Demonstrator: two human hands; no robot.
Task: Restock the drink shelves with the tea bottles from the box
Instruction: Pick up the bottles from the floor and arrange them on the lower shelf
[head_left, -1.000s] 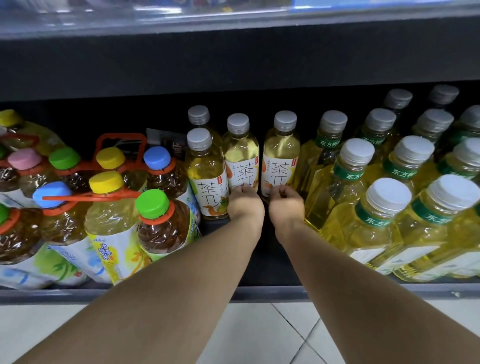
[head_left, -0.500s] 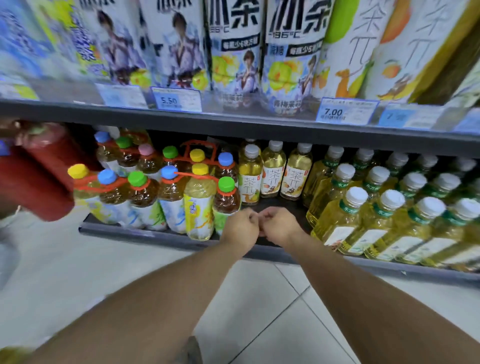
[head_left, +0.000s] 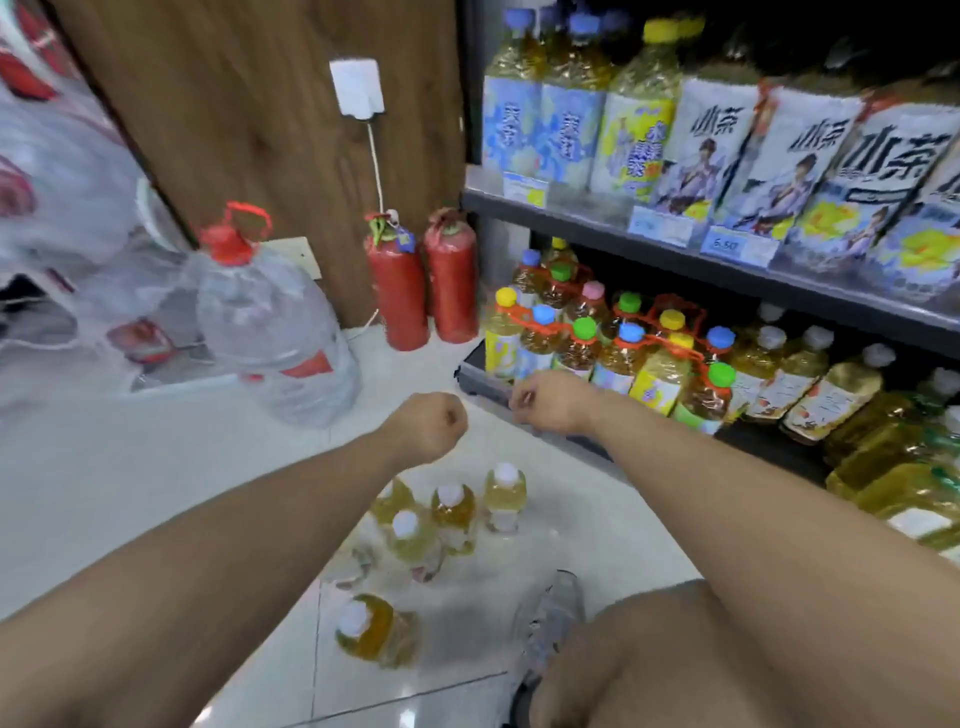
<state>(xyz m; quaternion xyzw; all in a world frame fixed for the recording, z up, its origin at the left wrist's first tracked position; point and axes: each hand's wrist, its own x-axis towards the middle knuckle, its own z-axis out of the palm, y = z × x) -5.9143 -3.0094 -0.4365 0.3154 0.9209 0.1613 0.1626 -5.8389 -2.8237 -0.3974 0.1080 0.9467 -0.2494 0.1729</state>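
Several yellow tea bottles (head_left: 451, 512) with white caps stand on the white floor tiles below my hands, and one more (head_left: 371, 627) stands closer to me. My left hand (head_left: 431, 426) is a closed fist with nothing in it, hovering above those bottles. My right hand (head_left: 550, 400) has its fingers curled and holds nothing; it is in front of the bottom shelf (head_left: 480, 376) edge. On that shelf stand tea bottles with white caps (head_left: 810, 384) beside multi-coloured-cap packs (head_left: 582, 332). No box is in view.
A large clear water jug (head_left: 270, 322) with a red cap stands on the floor at the left. Two red fire extinguishers (head_left: 421, 280) lean against the wooden wall. The upper shelf (head_left: 675, 239) carries large bottles and price tags. My shoe (head_left: 545, 623) and knee are at bottom right.
Both hands have drawn back from the bottom shelf and moved apart. My view has swung left and down, so the floor bottles, jug and extinguishers have come into sight.
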